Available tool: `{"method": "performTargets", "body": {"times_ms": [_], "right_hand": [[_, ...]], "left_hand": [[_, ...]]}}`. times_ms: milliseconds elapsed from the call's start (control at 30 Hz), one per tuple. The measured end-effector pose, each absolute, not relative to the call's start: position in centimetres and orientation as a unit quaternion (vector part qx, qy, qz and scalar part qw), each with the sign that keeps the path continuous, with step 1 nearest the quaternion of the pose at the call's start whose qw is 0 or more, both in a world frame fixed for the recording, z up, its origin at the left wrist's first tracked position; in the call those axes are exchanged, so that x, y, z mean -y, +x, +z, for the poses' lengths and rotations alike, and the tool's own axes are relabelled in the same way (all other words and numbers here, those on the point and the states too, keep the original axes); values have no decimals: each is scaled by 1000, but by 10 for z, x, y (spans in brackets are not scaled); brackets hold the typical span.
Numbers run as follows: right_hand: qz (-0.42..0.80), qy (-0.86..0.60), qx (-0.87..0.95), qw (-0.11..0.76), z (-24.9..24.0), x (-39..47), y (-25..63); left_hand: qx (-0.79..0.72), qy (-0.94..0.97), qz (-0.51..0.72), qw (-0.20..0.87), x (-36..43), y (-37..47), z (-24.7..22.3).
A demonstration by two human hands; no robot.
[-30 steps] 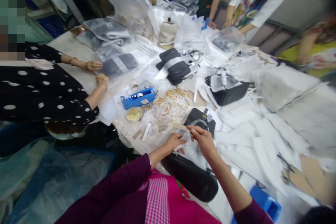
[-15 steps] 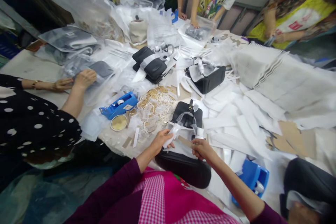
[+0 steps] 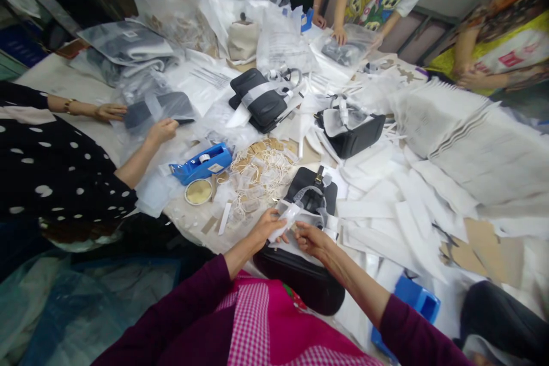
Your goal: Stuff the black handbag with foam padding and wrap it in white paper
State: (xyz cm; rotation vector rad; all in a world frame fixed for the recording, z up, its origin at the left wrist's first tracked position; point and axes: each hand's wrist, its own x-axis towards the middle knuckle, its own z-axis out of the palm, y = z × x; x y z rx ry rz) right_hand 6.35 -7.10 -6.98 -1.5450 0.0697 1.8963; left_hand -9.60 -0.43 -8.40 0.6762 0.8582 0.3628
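Along the near edge of the counter [image 3: 186, 218], a black bag body [image 3: 300, 289] is set just in front of the apron, with its long axis laid roughly along that edge, the right end slightly closer to the wearer. Beyond it, a black flap [image 3: 302, 182] with a buckle is spread toward the counter's middle; whether it is joined to the body cannot be told. Blue tape dispensers are placed well apart on either side: one [image 3: 203, 166] farther off to the left, the other [image 3: 410, 297] near the right of the bag.

The hands are held between body and flap, so the body is found beneath them and toward the wearer. By the left hand [image 3: 263, 231], a white wrapped piece [image 3: 285, 223] is grasped between thumb and fingers. Its long axis is slanted away and to the right, its upper end brought close to the clear-covered loop [image 3: 300, 199] on the flap. The right hand [image 3: 313, 240] is held just to the right of the piece, fingers bent and fingertips drawn together; whether anything thin is pinched there cannot be told. The left hand is thus the nearer to the piece.
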Motion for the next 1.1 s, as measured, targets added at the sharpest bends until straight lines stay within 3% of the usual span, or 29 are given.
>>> {"method": "performTargets", "body": {"times_ms": [267,467,800,933,1100], "right_hand": [[678,-624,138,363,-78,75,64],[528,-667,351,391,-65,95,61],[234,-678,625,307,-51,69,74],[255,-657,671,232,-49,49,73],[384,-631,643,203,-48,33,73]], "left_hand": [[-370,358,146,845,-1,-98,-74],[-365,373,156,838,1,-99,-78],[-389,385,159,822,5,-95,-71],[-403,389,188,807,10,-90,-70],[-427,394,200,789,14,-85,-79]]}}
